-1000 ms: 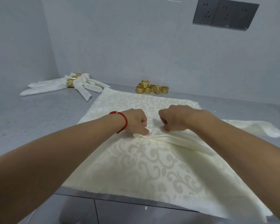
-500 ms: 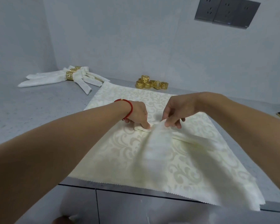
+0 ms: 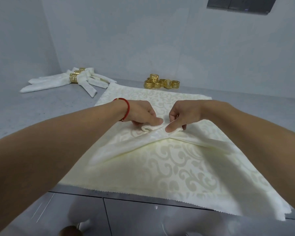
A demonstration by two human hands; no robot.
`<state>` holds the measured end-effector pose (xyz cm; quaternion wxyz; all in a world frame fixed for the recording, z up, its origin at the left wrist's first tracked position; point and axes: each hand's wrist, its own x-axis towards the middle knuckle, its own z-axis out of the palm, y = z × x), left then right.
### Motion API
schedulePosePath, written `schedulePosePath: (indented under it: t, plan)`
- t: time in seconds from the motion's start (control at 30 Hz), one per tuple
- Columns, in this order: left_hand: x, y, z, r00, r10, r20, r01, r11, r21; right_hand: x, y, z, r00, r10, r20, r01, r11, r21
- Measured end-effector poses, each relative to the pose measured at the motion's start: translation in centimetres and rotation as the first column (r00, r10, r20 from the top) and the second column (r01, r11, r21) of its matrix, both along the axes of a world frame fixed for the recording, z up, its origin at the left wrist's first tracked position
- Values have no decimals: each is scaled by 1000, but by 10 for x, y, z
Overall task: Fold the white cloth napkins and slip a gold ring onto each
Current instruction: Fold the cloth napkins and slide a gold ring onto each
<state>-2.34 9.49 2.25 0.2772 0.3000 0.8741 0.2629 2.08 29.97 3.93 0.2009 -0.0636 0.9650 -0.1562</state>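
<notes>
- Two bare hands meet at the middle of a cream damask napkin (image 3: 169,159) spread on a grey counter (image 3: 46,108); the left hand (image 3: 141,114), a red cord bracelet (image 3: 126,109) at its wrist, has its fingers curled down with the thumb pinning a small gathered bunch of cloth
- The right hand (image 3: 182,114) pinches the same bunch between thumb and curled fingers (image 3: 171,128), and two raised pleats run from that point out toward the napkin's left and right sides
- The likely slip: the gather is small and held only at the fingertips, so if either pinch eases the pleats could spring flat and the fold would need redoing
- A second risk sits at the near edge, where the napkin overhangs the counter's front lip at lower right; a hard tug toward the middle could drag the whole cloth askew, or its hanging weight could pull the pleats uneven
- The loose gold rings (image 3: 162,82) lie in a small heap beyond the napkin's far edge, near the wall; fetching one would seem to mean freeing a hand, which leaves the bunch to a single grip
- Finished napkins (image 3: 63,81), each banded with a gold ring, lie fanned at the far left of the counter, well apart from the work
- The counter is speckled grey with metal cabinet fronts (image 3: 143,218) below; plain pale walls (image 3: 143,40) close the corner, and a dark socket panel (image 3: 240,3) sits high at upper right
</notes>
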Motion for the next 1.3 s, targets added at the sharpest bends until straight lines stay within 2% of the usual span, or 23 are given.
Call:
schedulePosePath:
  t: [0.17, 0.3, 0.63, 0.7, 0.77, 0.8, 0.87, 0.97, 1.07, 1.17, 1.3]
  plan:
    - [2, 2, -1, 981, -96, -168, 78, 990, -115, 1, 7, -8, 1000, -19, 22, 22, 981, -192]
    - [2, 1, 0, 984, -108, -140, 93, 990, -110, 6, 18, -13, 997, -40, 70, 62, 937, -344]
    - [-4, 0, 2, 989, -71, -132, 54, 990, -127, 8, 22, -18, 973, -173, 156, 227, 854, -468]
    - [-4, 2, 3, 988, -57, -144, 40, 992, -120, 9, 16, -16, 979, -198, 37, 199, 918, -344]
    - [-3, 5, 5, 984, -50, -172, 29, 991, -127, 11, 7, -13, 958, -114, -262, 104, 993, -52]
    - [-2, 6, 5, 982, -45, -181, 22, 991, -132, 14, 1, -13, 910, -29, -413, 48, 998, 34]
    - [-1, 10, 5, 977, -45, -207, 16, 990, -140, 23, -7, -16, 803, 116, -584, -91, 993, 71]
    - [3, 13, 3, 970, -28, -242, 2, 994, -107, 33, -10, -28, 735, 286, -615, -225, 958, 177]
    - [4, 15, -2, 945, -30, -327, 1, 996, -89, 35, -3, -37, 770, 307, -560, -221, 951, 218]
    - [4, 16, -13, 911, -1, -412, 6, 1000, 11, 29, 4, -46, 767, 250, -591, -215, 968, 131]
    - [12, 13, -25, 828, 71, -556, 32, 984, 174, 17, 12, -49, 792, 114, -600, -200, 977, -78]
